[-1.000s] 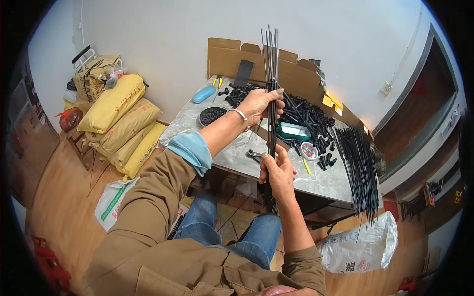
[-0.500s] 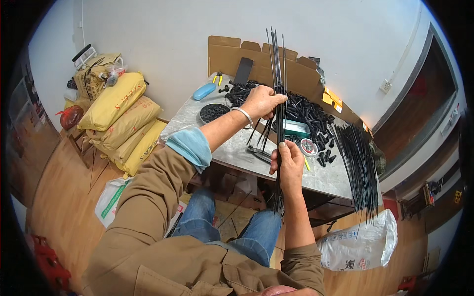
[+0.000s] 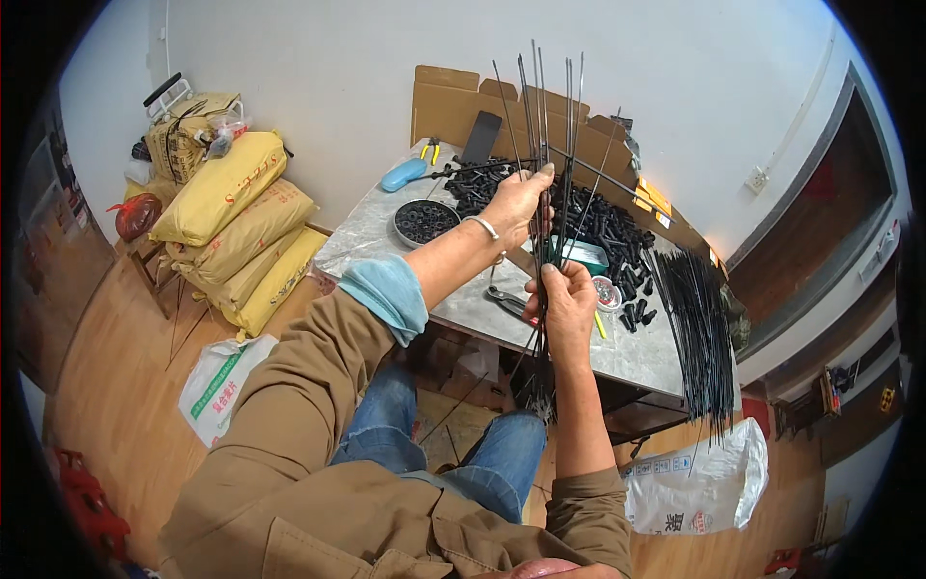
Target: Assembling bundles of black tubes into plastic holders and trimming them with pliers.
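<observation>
Gripping a loose bundle of thin black rods (image 3: 546,241) with both hands, holding it near upright in front of the grey table (image 3: 627,359). Using left hand (image 3: 516,205) higher up, wrapping thumb and fingers around the rods; using right hand (image 3: 567,301) lower, clasping the same bundle between thumb and curled fingers. Not making out finger contact on the hidden side of either hand. Showing upper rod ends spread apart above the left hand; pointing lower ends down past the table edge, near the right knee of the blue jeans (image 3: 506,454). Having dark-handled pliers (image 3: 505,301) just left of the right hand, on the tabletop. Facing a heap of black parts (image 3: 608,232) behind the rods, with upright cardboard (image 3: 453,96) farther back. Seeing a round black dish (image 3: 397,232) of small dark pieces near the left wrist, plus a blue case (image 3: 403,175) beyond it. Noting a second rod bundle (image 3: 696,333) at the table's right end, overhanging the front edge.
</observation>
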Motion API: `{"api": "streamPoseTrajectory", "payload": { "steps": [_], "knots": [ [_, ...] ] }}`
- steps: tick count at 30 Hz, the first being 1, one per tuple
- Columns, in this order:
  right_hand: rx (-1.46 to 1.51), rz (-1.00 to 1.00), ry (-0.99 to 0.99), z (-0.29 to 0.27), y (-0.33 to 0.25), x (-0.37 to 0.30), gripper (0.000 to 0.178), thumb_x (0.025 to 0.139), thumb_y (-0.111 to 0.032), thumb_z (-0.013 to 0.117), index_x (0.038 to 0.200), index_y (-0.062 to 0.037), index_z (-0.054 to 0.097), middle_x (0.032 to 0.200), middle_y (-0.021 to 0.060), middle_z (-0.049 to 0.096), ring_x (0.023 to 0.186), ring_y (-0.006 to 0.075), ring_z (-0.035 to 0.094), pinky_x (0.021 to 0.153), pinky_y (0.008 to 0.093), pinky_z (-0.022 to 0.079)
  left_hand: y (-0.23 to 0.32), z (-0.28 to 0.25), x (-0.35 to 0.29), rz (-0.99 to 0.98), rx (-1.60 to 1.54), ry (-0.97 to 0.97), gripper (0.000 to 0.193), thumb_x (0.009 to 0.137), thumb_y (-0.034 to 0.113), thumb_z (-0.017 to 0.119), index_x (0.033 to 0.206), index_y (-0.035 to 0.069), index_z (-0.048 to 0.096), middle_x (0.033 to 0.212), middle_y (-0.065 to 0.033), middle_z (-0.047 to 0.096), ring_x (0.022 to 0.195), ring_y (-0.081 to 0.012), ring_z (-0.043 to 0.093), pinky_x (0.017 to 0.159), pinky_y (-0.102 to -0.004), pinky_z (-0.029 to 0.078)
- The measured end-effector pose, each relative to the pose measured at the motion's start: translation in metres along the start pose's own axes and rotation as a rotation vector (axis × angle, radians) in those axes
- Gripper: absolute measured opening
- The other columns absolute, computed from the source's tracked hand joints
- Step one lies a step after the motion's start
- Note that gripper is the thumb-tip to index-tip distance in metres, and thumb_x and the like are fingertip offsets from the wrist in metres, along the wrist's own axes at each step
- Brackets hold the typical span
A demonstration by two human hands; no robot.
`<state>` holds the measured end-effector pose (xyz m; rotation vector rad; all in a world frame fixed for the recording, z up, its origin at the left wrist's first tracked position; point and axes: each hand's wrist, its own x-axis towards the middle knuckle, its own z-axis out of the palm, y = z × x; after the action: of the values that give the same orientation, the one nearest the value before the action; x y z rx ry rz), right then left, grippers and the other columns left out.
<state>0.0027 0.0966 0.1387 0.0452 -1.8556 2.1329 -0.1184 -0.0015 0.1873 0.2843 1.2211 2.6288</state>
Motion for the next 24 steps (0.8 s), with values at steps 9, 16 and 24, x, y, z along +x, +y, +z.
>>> {"api": "streamPoseTrajectory", "payload": {
  "steps": [9,16,24],
  "knots": [
    [-0.001,0.010,-0.048,0.001,-0.004,0.007,0.017,0.094,-0.020,0.056,0.085,-0.0051,0.056,0.061,0.0027,0.057,0.043,0.0079,0.049,0.037,0.0217,0.041,-0.003,0.007,0.003,0.174,0.162,0.085,0.024,0.089,0.030,0.067,0.085,0.011,0.053,0.067,0.0029,0.051,0.053,-0.0083,0.049,0.042,-0.0258,0.042],
    [-0.046,-0.048,0.033,-0.008,0.003,0.018,0.015,0.094,-0.018,0.054,0.092,-0.0030,0.051,0.072,0.0086,0.065,0.055,0.0126,0.061,0.045,0.0233,0.049,0.000,0.014,0.004,0.048,0.052,0.160,0.026,0.095,0.032,0.056,0.080,0.012,0.049,0.062,0.0010,0.047,0.044,-0.0111,0.042,0.037,-0.0280,0.036],
    [-0.014,-0.193,0.187,-0.094,-0.041,0.039,0.018,0.095,-0.019,0.054,0.081,-0.0076,0.048,0.064,0.0005,0.053,0.046,0.0066,0.045,0.040,0.0208,0.038,0.033,-0.026,0.031,0.019,0.102,0.199,0.038,0.096,0.047,0.047,0.082,0.012,0.049,0.059,0.0032,0.036,0.043,-0.0085,0.033,0.037,-0.0247,0.026]
  ]
}}
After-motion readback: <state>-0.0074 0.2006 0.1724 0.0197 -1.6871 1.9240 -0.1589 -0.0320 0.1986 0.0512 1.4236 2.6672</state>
